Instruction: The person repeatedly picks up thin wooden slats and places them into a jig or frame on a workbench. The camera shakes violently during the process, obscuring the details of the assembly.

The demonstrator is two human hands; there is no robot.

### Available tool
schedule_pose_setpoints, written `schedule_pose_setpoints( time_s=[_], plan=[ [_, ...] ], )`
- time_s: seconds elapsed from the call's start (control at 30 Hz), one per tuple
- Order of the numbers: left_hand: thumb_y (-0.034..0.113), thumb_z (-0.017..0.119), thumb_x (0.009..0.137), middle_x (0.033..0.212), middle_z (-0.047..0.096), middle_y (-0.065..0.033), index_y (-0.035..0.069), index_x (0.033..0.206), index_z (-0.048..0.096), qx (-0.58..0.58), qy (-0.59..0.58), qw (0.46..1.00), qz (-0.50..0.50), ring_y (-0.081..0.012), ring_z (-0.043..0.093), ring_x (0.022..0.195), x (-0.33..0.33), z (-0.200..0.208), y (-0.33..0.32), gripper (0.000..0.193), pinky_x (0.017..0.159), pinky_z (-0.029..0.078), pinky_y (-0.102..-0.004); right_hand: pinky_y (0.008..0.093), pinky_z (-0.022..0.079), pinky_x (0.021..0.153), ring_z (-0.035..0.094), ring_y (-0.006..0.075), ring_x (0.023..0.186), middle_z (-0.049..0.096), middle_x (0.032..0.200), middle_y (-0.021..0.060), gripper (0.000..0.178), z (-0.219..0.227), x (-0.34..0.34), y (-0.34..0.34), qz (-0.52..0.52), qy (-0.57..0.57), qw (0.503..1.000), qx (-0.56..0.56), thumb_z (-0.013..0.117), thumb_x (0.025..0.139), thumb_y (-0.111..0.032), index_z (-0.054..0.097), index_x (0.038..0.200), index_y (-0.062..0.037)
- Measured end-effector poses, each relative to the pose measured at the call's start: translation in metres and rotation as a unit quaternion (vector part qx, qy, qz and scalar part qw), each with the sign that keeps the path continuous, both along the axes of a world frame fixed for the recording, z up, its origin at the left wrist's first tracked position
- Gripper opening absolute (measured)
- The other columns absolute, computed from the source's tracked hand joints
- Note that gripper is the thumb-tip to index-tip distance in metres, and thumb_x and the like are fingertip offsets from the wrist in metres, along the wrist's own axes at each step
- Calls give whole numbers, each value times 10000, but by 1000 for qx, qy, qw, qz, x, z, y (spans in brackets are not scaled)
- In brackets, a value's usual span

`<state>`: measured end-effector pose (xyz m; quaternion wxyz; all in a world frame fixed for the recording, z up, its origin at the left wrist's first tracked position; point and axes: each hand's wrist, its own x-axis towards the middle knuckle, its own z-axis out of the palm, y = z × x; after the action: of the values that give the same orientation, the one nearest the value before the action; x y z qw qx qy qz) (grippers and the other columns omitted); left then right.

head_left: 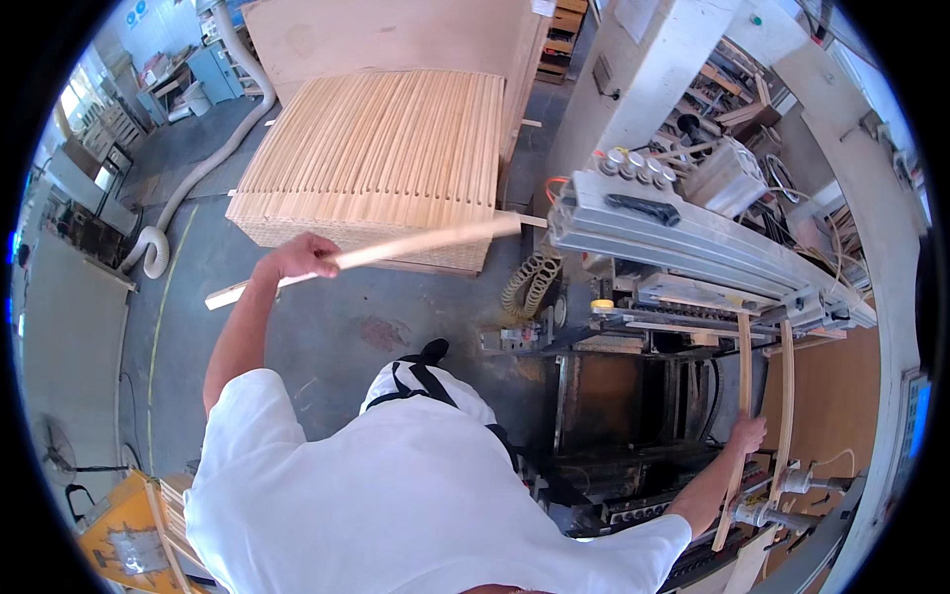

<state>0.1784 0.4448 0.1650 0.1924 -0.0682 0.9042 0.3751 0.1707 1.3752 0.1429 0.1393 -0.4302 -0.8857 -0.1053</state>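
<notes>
My left hand is closed around a long pale wooden strip, holding it nearer its left end. The strip hangs in the air, its right end in front of a large stack of wooden strips. Off to the right, my right hand grips another wooden strip that lies lengthwise in a machine. The fingers wrap over that strip's edge, partly hidden. Beside it, and parallel, runs a further wooden strip, near metal cylinders at the machine's lower end.
A tall board stands behind the stack. A coiled air hose hangs at the machine's left end. A ribbed duct crosses the floor on the left. At lower left is a yellow cart with strips beside it.
</notes>
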Motion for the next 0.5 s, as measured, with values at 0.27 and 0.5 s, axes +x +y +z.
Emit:
schedule_pose_setpoints(
  time_s=[0.27, 0.5],
  plan=[
    [184, 723, 801, 912, 692, -54, -15, 1115, 681, 143, 100, 964, 202, -154, 631, 852, -129, -61, -120, 375, 824, 482, -294, 374, 524, 833, 671, 275, 935, 691, 1063, 183, 414, 15, -21, -171, 224, 312, 906, -179, 671, 923, -255, 621, 1191, 57],
    [320, 702, 771, 1117, 675, -236, -38, 1145, 648, -153, 141, 950, 234, -333, 669, 1030, -310, -125, -159, 521, 892, 525, -396, 300, 524, 796, 629, 164, 865, 668, 1006, 106, 272, -49, 23, -375, 223, 309, 824, -419, 653, 921, -85, 621, 1152, 54]
  ],
)
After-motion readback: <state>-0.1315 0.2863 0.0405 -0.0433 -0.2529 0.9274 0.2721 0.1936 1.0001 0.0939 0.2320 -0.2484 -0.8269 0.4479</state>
